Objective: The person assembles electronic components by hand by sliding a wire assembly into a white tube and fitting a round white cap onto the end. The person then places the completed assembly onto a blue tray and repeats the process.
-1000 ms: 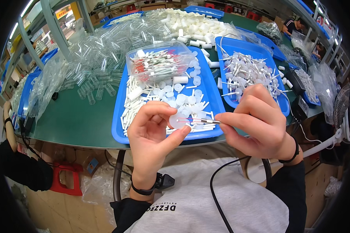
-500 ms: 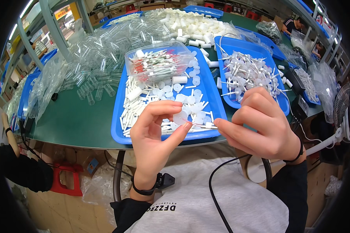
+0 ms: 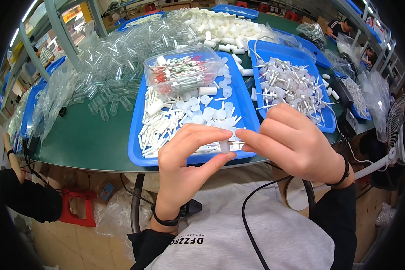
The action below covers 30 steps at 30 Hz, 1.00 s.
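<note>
Between its thumb and fingers, my left hand [image 3: 180, 157] pinches a translucent white plastic disc [image 3: 224, 146], seen nearly edge-on. Close against its right side, my right hand [image 3: 297, 146] is closed on a thin white stick [image 3: 236, 145], partly hidden by the fingers. Both hands hover over the near edge of a blue tray [image 3: 253, 121]. That tray holds loose white sticks [image 3: 159, 130], translucent discs [image 3: 207, 115] and a clear plastic box [image 3: 216, 63] of thin red-and-white wired pieces [image 3: 180, 72].
To the right, another blue tray [image 3: 329, 123] carries a heap of discs joined to sticks [image 3: 290, 85]. Clear plastic tubes [image 3: 117, 67] and white cylinders [image 3: 238, 31] are piled on the green table [image 3: 85, 139]. A fan [image 3: 395, 121] stands at far right; a red stool [image 3: 76, 209] is at lower left.
My left hand has moved slightly right and turned the disc edge-on. My right hand has come closer to it, and the thin piece's red tip no longer shows.
</note>
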{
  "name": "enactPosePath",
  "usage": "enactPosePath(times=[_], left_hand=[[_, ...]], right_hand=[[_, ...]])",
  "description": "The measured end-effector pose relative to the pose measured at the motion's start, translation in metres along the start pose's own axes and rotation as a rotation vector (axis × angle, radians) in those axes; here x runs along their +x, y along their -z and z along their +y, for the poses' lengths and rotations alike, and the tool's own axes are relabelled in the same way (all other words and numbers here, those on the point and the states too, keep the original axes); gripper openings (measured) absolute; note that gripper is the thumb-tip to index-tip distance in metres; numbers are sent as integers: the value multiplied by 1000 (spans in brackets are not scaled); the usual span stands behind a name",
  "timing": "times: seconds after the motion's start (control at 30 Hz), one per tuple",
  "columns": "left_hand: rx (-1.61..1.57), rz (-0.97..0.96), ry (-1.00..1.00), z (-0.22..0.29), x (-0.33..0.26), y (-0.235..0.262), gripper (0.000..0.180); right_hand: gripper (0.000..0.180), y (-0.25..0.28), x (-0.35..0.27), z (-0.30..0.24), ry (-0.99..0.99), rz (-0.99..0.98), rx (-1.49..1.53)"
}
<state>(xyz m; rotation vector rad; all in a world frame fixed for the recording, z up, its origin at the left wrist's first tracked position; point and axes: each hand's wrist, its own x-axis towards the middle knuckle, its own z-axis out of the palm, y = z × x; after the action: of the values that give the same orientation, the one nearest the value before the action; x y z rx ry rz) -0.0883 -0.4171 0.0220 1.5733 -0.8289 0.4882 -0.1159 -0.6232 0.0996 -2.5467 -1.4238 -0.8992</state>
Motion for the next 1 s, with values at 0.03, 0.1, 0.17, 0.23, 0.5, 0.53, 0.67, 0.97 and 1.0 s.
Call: enactPosePath(times=[0.03,0.1,0.17,0.23,0.5,0.53,0.67,0.97,1.0], left_hand=[[-20,-14,14,0,0,0,36],[-51,11,58,4,-1,-1,35],[-84,34,103,4,-1,-3,34],[-154,46,93,3,-2,-3,33],[-30,130,-73,-10,-3,-11,30],[18,142,-95,-12,-3,-12,30],[74,83,-145,-15,-2,-12,31],[44,164,187,-2,5,18,29],[48,206,217,1,5,24,29]], right_hand=[[28,-1,0,-1,35,-1,-15],[28,-3,1,-2,68,-2,-30],[27,-4,1,-3,99,15,-103],[26,-8,0,-3,100,27,-96],[8,-27,-2,-5,-361,73,575],[11,-25,0,-8,-554,24,737],[18,-14,4,-5,-796,-162,911],[26,-25,3,30,-900,-202,1067],[20,-32,0,35,-776,-198,774]])
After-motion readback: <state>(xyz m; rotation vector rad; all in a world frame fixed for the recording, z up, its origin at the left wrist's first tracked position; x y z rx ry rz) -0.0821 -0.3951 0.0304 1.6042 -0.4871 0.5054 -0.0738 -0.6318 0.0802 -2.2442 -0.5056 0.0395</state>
